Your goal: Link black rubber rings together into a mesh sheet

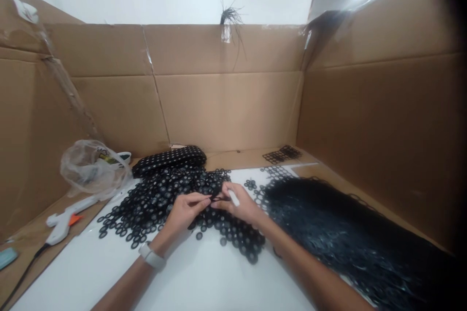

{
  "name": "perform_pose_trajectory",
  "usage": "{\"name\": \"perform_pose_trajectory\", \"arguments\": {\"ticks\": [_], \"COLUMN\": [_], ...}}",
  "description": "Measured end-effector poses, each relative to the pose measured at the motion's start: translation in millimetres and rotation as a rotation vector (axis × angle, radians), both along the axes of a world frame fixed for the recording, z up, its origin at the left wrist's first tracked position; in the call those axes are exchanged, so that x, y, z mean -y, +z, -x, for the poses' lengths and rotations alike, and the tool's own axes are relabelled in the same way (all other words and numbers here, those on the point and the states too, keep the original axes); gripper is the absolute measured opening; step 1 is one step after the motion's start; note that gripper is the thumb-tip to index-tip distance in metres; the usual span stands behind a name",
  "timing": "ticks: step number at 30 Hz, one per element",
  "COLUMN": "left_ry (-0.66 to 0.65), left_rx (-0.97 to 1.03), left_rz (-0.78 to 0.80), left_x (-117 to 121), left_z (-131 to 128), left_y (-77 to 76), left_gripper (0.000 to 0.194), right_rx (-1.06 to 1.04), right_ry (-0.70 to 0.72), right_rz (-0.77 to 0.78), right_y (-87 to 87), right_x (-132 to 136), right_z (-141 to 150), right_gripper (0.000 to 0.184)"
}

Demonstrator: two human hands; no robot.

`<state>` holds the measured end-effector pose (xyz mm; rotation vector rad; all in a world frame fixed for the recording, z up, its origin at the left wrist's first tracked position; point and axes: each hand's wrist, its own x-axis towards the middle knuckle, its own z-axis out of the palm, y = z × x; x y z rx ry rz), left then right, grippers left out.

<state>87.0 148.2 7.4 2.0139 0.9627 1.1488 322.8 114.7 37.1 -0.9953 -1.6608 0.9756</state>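
Head view. The left hand [187, 210] pinches a small dark piece [216, 196] with thumb and fingertips; the right hand [238, 202], its fingers closed round a white stick [234, 198], meets it from the other side, an opposed hold that probably steadies so slight a piece. The piece lies above the near edge of a heap of black rings [160, 199], apparently kept within reach on the white surface [204, 277]. The glue gun [60, 228] rests at left, perhaps to leave the elbows room.
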Motion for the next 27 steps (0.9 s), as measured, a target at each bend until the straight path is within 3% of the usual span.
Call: {"name": "perform_pose_trajectory", "arguments": {"ticks": [6, 11, 14, 19, 22, 27], "left_ry": [0.245, 0.356, 0.296, 0.177, 0.169, 0.094], "left_rx": [0.019, -0.024, -0.049, -0.039, -0.003, 0.035], "left_rz": [-0.121, -0.293, -0.353, -0.314, -0.233, -0.098], "left_x": [-19, -18, -2, 21, 22, 16], "left_z": [32, 31, 12, -16, -20, -17], "left_y": [6.2, 6.0, 5.9, 5.5, 4.5, 2.4], "left_gripper": [0.037, 0.038, 0.033, 0.033, 0.038, 0.028], "right_rx": [0.013, 0.051, 0.040, -0.173, -0.194, -0.166], "right_ry": [-0.273, -0.155, -0.149, -0.050, 0.016, 0.028], "right_rz": [-0.029, 0.046, 0.082, 0.092, 0.049, -0.003], "right_y": [-5.2, -5.7, -5.6, -0.4, 1.6, -2.7], "right_x": [-17, -19, -18, -11, -5, -3], "right_z": [-27, -27, -24, -12, -1, 7], "right_gripper": [0.042, 0.035, 0.040, 0.053, 0.056, 0.058]}}
